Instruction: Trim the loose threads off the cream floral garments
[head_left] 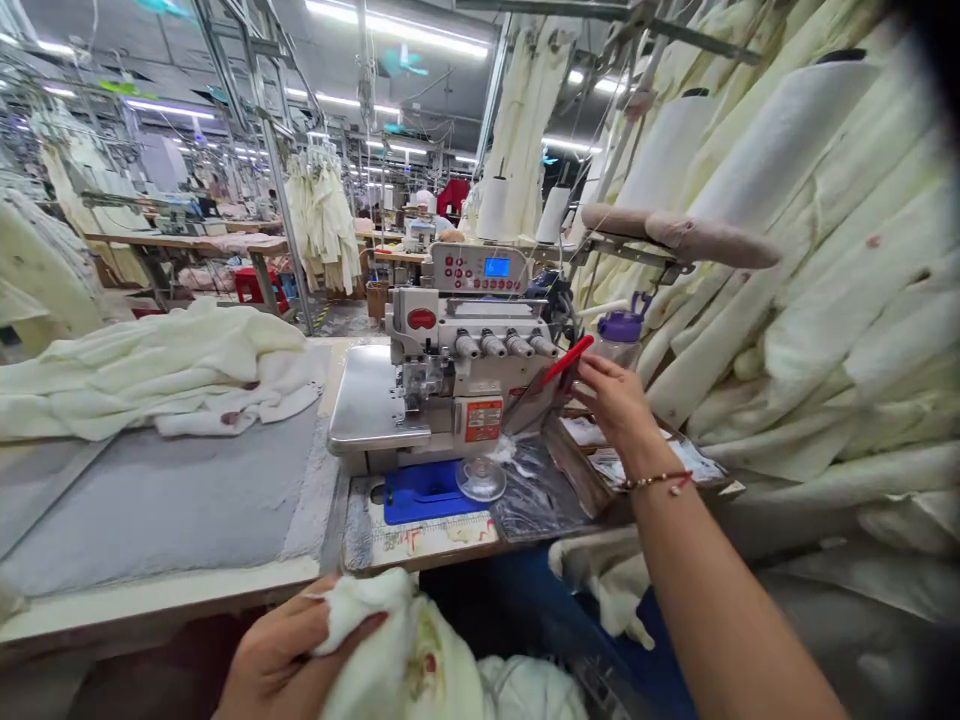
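My left hand (pixel 281 650) is low in front of the table edge, fingers closed round a bundle of cream fleece cloth (pixel 405 650) on my lap. My right hand (pixel 615 400) reaches forward to the right side of the overlock sewing machine (pixel 450 370), fingers pinched on a thin red tool (pixel 568 360) that points up and to the right. A beaded bracelet (pixel 656 481) circles that wrist. Right of the machine, just under the hand, sits a shallow brown tray (pixel 581 480) with papers in it.
A heap of cream garments (pixel 157 370) lies on the grey table mat (pixel 165 500) at left. Stacked cream pieces (pixel 840 300) fill the right side. A purple-lidded bottle (pixel 619 335) stands behind the machine. Thread cones (pixel 495 205) and hanging garments (pixel 322 220) stand farther back.
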